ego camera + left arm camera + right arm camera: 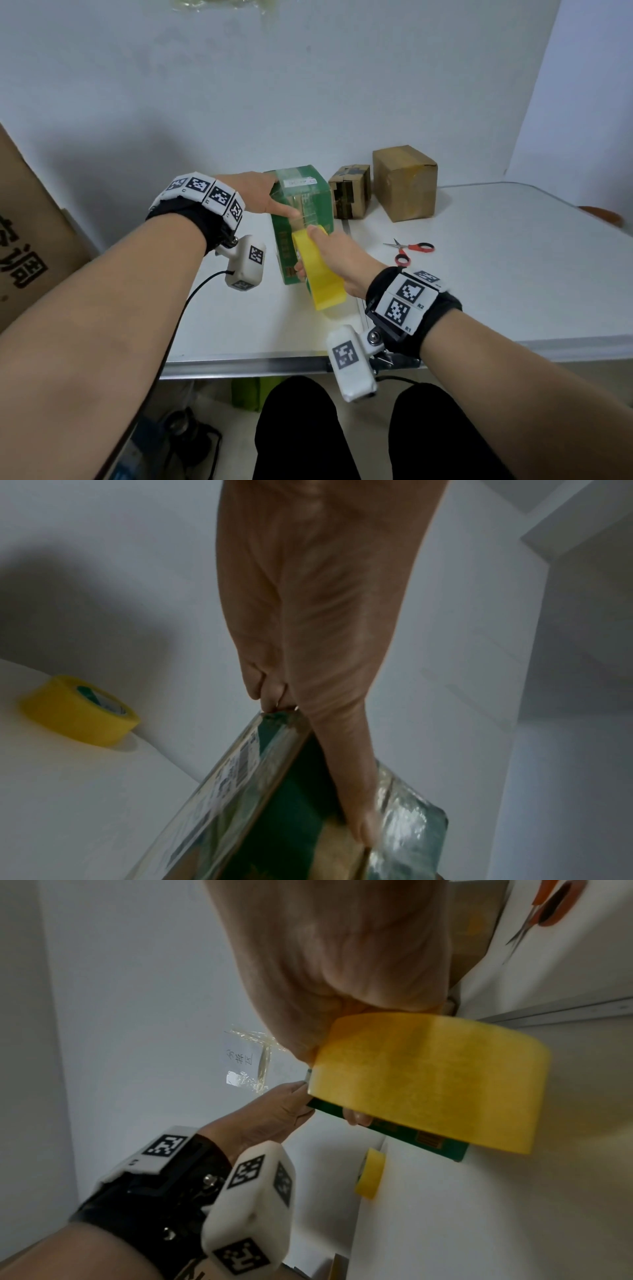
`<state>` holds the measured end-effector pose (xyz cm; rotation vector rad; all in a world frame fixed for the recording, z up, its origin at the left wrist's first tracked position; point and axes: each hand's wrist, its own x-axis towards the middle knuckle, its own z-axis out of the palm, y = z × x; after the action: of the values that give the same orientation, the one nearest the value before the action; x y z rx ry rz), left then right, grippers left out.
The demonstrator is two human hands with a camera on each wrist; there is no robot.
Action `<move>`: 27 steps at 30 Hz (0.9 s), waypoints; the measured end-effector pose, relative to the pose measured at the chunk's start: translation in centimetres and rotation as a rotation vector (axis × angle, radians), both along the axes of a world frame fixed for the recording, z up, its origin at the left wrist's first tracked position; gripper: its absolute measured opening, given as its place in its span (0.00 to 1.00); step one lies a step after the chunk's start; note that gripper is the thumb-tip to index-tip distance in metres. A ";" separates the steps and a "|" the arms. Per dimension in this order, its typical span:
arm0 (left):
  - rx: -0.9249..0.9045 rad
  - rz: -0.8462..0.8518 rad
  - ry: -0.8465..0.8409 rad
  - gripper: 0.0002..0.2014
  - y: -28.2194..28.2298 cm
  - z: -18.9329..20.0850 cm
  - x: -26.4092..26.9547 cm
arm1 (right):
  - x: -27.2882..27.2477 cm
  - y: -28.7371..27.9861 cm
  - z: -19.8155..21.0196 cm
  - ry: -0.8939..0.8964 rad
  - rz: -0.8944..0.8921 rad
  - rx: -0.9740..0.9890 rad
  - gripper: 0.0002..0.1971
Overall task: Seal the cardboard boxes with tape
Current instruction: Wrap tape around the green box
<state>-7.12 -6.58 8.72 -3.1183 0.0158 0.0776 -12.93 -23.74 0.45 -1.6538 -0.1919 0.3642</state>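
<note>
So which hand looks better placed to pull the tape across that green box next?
The right hand, probably. It already grips the yellow tape roll against the green box, while the left hand holds the box's top and steadies it.

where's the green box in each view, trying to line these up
Head: green box at centre, standing on the table.
Left wrist: bottom centre, seen from close above.
Right wrist: only a green strip, right of centre, under the held yellow tape roll.
Shared landmark: the left hand gripping the box, in all three views.
</note>
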 end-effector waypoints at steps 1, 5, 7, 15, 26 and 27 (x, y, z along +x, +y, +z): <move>0.000 0.002 0.020 0.49 0.1 0.0 0.1 | 0.1 0.2 -0.2 -0.003 -0.003 -0.009 0.29; 0.011 -0.007 0.094 0.52 0.9 -0.1 0.6 | 2.6 1.3 -2.5 0.011 -0.043 -0.042 0.39; -0.042 0.002 0.115 0.48 1.2 -0.1 1.0 | 3.2 1.6 -2.9 0.028 -0.036 -0.044 0.41; -0.289 0.105 -0.107 0.26 0.7 2.4 1.9 | 2.2 1.1 -0.8 0.103 0.000 -0.047 0.38; -0.043 -0.189 -0.016 0.30 -0.8 -1.1 3.5 | 2.3 -0.3 0.1 0.148 0.071 0.003 0.25; -0.062 -0.210 -0.030 0.30 -0.8 -1.3 3.1 | 2.5 -0.2 0.1 0.151 0.070 0.012 0.25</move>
<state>-4.06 -7.34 7.38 -3.1569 0.3500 0.0264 -10.42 -23.95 0.58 -1.6032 -0.1384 0.5384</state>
